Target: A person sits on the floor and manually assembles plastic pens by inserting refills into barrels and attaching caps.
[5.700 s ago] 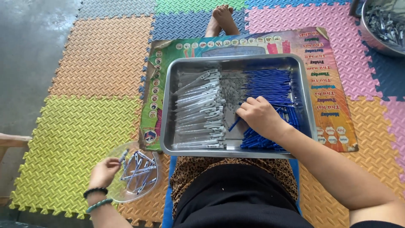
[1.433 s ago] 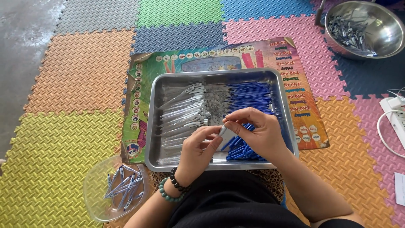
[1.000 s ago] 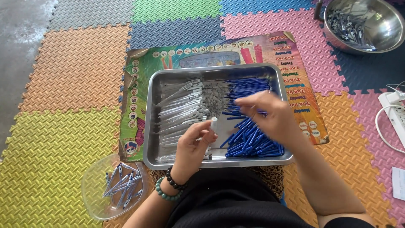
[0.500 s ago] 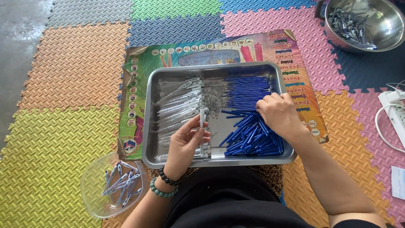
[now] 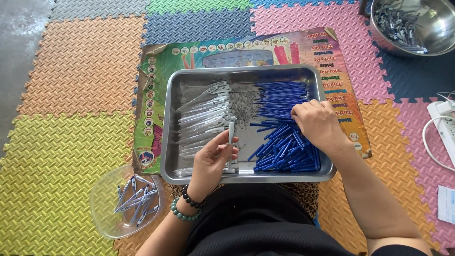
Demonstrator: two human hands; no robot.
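Sitting on the floor mat (image 5: pixel 71 142), a person is working over a metal tray (image 5: pixel 313 76) that is lying just in front of their lap. The left hand (image 5: pixel 213 163) is holding a clear pen tube (image 5: pixel 231 135) upright, pinched between the thumb and the fingers. The tube is sticking up out of the top of the hand, over the near middle part of the tray. The fingers are curling tight around its lower end.

The right hand (image 5: pixel 318 124) is lying palm down on a pile of blue sticks (image 5: pixel 284 147) in the right part of the tray. Its fingers are bending down into the pile, and I cannot tell if they are gripping a stick or just touching. The two hands are a little apart, with bare tray bottom between them.

A row of clear pen tubes (image 5: pixel 204 118) is lying in the left part of the tray, just beside the left hand. A small heap of tiny springs (image 5: pixel 244 102) is sitting in the middle, between the clear tubes and the blue sticks.

A clear plastic plate (image 5: pixel 106 213) with a few finished pens (image 5: pixel 135 204) is resting on the mat near the left wrist. A colourful poster (image 5: pixel 246 52) is lying under the tray. A shiny metal bowl (image 5: pixel 436 33) is standing far off at the top right corner.
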